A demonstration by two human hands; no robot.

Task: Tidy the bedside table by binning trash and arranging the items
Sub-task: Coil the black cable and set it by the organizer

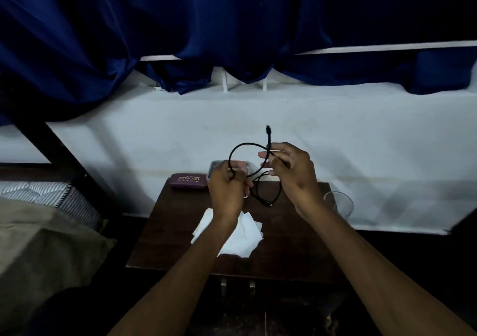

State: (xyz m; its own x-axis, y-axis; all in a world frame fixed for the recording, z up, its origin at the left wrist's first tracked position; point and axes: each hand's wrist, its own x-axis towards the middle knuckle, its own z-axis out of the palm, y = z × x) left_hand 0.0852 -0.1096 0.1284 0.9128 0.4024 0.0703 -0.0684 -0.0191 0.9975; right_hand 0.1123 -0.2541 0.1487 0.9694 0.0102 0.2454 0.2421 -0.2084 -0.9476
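Observation:
Both hands hold a black cable (247, 145) in the air above the dark wooden bedside table (291, 245). My left hand (226, 190) grips one part of it in a fist. My right hand (290, 170) pinches it near the plug end, which sticks straight up. A loop arcs between the hands and more cable hangs down to the tabletop. Crumpled white tissue (237, 235) lies on the table under my left forearm. A maroon glasses case (189, 180) sits at the back left corner.
A small clear-lidded box (241, 166) stands behind my left hand against the white wall. A clear plastic cup (338, 204) is at the table's right edge. A bed with a striped mattress (38, 193) lies to the left. Blue curtains hang above.

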